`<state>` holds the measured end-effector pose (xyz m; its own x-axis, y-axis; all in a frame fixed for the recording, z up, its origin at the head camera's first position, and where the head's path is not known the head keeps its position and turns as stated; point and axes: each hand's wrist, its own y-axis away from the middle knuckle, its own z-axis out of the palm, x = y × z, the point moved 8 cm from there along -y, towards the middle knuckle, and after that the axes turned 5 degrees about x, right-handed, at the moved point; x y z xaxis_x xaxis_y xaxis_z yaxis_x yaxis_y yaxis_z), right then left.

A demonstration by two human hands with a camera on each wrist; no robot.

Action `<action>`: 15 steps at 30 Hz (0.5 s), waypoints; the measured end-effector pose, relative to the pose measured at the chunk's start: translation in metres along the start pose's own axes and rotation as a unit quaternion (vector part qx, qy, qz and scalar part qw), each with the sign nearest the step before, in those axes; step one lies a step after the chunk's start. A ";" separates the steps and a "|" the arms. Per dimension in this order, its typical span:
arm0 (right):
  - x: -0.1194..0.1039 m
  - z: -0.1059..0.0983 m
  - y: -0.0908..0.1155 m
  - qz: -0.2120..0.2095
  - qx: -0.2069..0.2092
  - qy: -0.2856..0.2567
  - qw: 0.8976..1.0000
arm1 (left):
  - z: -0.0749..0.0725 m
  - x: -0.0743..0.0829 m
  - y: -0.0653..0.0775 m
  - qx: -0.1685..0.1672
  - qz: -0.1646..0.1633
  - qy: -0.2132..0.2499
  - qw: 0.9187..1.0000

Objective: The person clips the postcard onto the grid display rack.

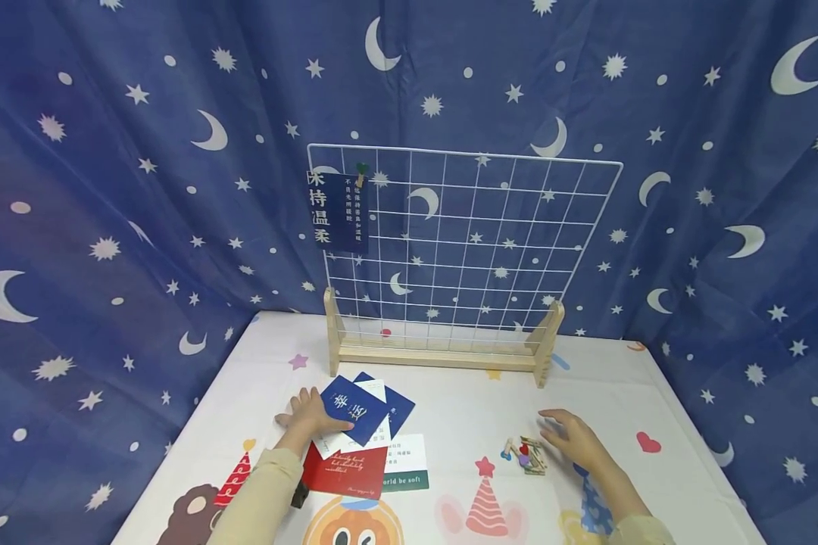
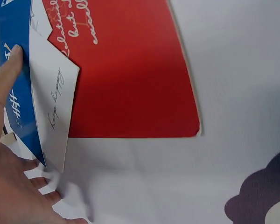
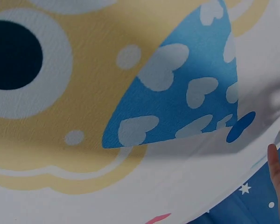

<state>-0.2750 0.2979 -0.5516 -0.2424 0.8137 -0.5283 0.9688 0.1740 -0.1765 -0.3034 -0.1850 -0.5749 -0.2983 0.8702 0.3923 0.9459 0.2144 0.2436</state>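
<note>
My left hand (image 1: 307,420) lies at the left edge of a pile of cards, its fingers spread on the table side. Its thumb rests across a blue card (image 1: 357,405) with white characters; the left wrist view shows the thumb (image 2: 11,67) on that card's face. White cards (image 2: 53,105) and another blue card (image 1: 401,409) lie partly hidden beneath it. A red card (image 1: 348,473) with white script is below, beside a white and green card (image 1: 409,462). My right hand (image 1: 576,439) hovers with loose fingers right of several small wooden clothespins (image 1: 528,458), holding nothing.
At the back stands a white wire grid (image 1: 477,242) on a wooden base (image 1: 436,357). A dark blue card (image 1: 341,216) hangs at its upper left from a clothespin (image 1: 360,174). A small black object (image 1: 300,496) lies by the left forearm. A starry blue curtain (image 1: 143,227) surrounds the table.
</note>
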 end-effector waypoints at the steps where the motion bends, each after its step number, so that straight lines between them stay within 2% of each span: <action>1: 0.000 0.000 0.000 0.003 -0.003 -0.001 1.000 | 0.000 0.001 0.000 0.003 -0.001 -0.003 1.000; 9: 0.001 -0.002 -0.001 0.009 -0.014 0.001 1.000 | -0.002 0.018 0.000 0.009 0.002 0.003 1.000; 15: -0.003 -0.004 -0.004 -0.007 -0.008 0.001 1.000 | -0.007 0.021 0.002 0.015 -0.010 0.002 1.000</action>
<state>-0.2775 0.2971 -0.5455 -0.2552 0.8123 -0.5245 0.9662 0.1942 -0.1694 -0.3086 -0.1698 -0.5597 -0.3183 0.8640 0.3900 0.9428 0.2457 0.2251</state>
